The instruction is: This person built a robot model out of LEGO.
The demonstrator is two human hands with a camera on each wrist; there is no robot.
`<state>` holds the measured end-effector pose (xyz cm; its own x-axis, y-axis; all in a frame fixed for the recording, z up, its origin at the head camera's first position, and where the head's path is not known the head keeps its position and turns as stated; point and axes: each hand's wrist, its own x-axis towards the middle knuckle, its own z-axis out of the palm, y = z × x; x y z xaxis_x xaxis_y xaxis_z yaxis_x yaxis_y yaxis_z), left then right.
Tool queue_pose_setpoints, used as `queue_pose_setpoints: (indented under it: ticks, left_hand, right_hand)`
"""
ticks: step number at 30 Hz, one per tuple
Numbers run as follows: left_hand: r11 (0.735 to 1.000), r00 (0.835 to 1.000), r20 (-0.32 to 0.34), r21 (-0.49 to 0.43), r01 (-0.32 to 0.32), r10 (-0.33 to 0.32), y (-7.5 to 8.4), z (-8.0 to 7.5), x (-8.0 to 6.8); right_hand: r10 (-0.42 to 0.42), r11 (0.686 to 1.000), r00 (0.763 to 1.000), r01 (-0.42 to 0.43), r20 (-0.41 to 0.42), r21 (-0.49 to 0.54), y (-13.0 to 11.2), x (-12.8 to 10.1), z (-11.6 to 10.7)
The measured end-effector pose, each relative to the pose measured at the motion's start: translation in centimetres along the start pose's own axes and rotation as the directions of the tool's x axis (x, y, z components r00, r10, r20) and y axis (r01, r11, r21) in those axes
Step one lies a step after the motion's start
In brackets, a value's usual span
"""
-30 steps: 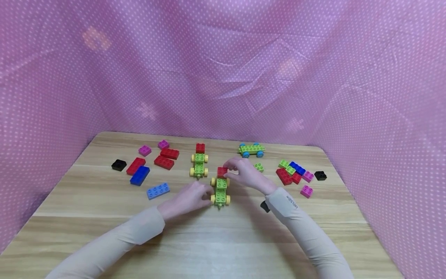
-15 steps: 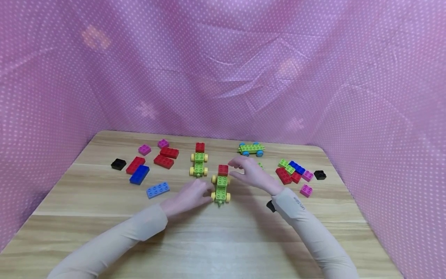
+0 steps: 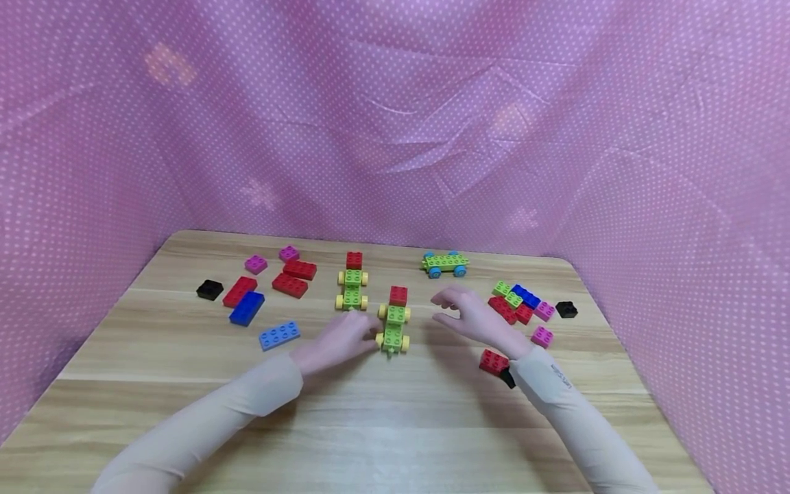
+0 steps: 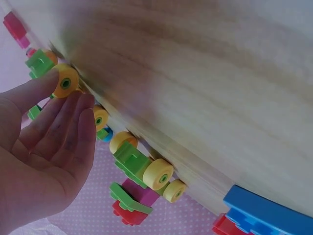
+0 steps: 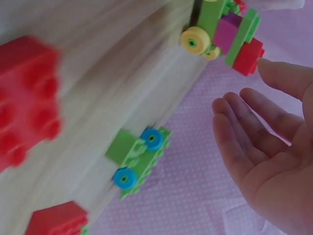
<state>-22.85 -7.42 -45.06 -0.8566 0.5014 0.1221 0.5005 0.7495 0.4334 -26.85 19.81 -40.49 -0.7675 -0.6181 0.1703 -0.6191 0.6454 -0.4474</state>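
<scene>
— Where's the toy car?

— The green car with yellow wheels (image 3: 393,329) sits mid-bench (image 3: 395,425), a red brick (image 3: 398,296) stuck on its far end. My left hand (image 3: 338,342) is against its near left side; on the left wrist view, a fingertip (image 4: 46,83) touches one yellow wheel (image 4: 65,83). Grip there is loose, fingers nearly straight, pinching nothing.

— And the right?

— My right hand (image 3: 472,319) hovers just right of the car, apart from it. Grip spread, fingers relaxed, holding nothing.

— What's around?

— A second green car with yellow wheels (image 3: 352,288) behind the first, also red-capped. A green car with blue wheels (image 3: 446,263) farther back. A loose red brick (image 3: 494,361) by my right wrist. Mixed bricks (image 3: 521,305) to the right; red, blue and black ones (image 3: 247,295) to the left.
</scene>
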Motion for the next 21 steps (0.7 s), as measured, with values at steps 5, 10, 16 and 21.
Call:
queue_pose_setpoints:
  ticks: [5, 10, 16, 21]
  left_hand:
    - [0.999, 0.998, 0.037, -0.001, 0.046, -0.046, -0.2, -0.1, 0.5]
    - [0.997, 0.996, 0.038, 0.019, 0.076, -0.076, -0.2, -0.2, 0.9]
    - [0.996, 0.997, 0.015, 0.047, 0.076, -0.077, -0.4, 0.0, 1.3]
    - [0.996, 0.998, -0.017, 0.061, 0.069, -0.068, -0.6, 0.1, 1.5]
  right_hand:
    - [0.039, 0.999, 0.999, -0.039, 0.027, 0.015, 0.9, -1.6, -0.3]
    - [0.041, 0.999, 0.998, -0.042, 0.056, 0.009, 1.9, -2.9, -0.3]
    - [0.028, 0.999, 0.998, -0.027, 0.054, -0.021, 3.0, -4.2, -0.2]
    - [0.061, 0.997, 0.993, -0.057, 0.103, -0.045, 3.7, -5.0, -0.6]
